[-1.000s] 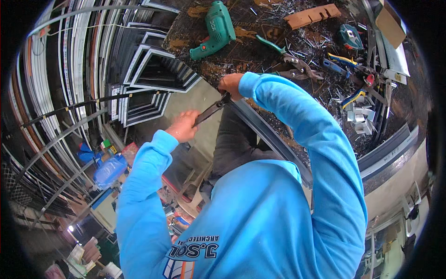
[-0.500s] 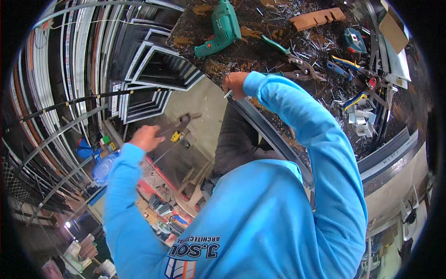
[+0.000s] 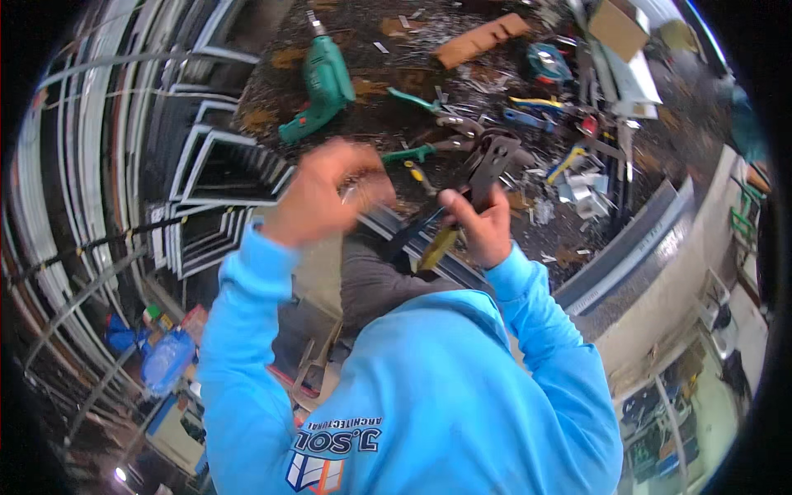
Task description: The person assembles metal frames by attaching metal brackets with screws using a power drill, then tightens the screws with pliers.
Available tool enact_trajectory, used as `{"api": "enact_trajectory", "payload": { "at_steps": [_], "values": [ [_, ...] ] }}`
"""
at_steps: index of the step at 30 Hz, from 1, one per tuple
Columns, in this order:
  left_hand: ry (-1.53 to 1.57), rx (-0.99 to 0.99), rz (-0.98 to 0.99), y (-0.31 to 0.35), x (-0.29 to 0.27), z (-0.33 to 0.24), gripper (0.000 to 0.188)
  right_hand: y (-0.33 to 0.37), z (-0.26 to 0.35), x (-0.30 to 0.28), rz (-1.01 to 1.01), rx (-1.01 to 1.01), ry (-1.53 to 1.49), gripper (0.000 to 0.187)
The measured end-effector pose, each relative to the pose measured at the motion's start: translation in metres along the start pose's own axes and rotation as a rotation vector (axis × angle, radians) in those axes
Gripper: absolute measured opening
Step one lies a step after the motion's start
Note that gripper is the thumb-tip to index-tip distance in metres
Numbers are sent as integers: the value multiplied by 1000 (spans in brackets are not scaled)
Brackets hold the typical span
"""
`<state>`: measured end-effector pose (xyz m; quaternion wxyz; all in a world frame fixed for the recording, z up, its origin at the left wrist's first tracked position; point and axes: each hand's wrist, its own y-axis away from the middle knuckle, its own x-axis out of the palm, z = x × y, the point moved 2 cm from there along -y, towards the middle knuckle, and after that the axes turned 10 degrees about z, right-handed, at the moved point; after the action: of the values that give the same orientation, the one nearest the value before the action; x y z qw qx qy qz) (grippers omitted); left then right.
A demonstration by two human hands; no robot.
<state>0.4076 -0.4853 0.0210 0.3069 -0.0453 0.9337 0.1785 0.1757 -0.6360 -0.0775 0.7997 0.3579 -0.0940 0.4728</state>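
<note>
My right hand [image 3: 485, 229] is closed on a plier-like hand tool [image 3: 488, 161] with a dark, broad head and two long handles, one dark and one yellow. The head points away from me; the handles spread back toward my body. My left hand [image 3: 330, 194] is raised to the left of the tool, fingers curled and smeared by motion, so whether it holds anything is unclear. Beneath the tool, a grey metal profile [image 3: 462, 268] runs along the table's near edge, partly hidden by the hands and tool.
On the dark worktable lie a green drill [image 3: 326, 82], green-handled pliers [image 3: 412, 101], a notched brown block [image 3: 481, 40], a tape measure [image 3: 549, 63], cut metal pieces [image 3: 584, 191] and scattered shavings. Window-like frames [image 3: 235, 169] and long profiles [image 3: 103, 165] stand at left.
The dark tool, blurred by my left hand before, is now in my right hand. My left hand has risen to the table edge; my right has moved right, and the view has shifted.
</note>
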Motion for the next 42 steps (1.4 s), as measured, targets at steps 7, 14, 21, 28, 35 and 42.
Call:
{"api": "enact_trajectory", "payload": {
  "at_steps": [7, 14, 21, 28, 35, 42],
  "values": [
    [-361, -634, -259, -102, -4, 174, 141, 77, -5, -152, -241, 169, 808, 41],
    [-541, -570, -337, -71, -41, 179, 106, 93, -37, -178, -269, 237, 1304, 39],
    [42, -402, -349, 97, -82, 33, 82, 70, 9, -90, -164, -239, 1463, 56],
    [125, -633, -94, 166, -27, -57, 83, -110, -62, 67, 729, -258, 1176, 68],
    [131, -643, -19, 157, 23, -47, 83, -174, -89, 100, 1132, -180, 1611, 89],
    [41, -665, -16, 153, 28, -41, 83, -177, -88, 109, 1173, -133, 1689, 84]
  ]
}}
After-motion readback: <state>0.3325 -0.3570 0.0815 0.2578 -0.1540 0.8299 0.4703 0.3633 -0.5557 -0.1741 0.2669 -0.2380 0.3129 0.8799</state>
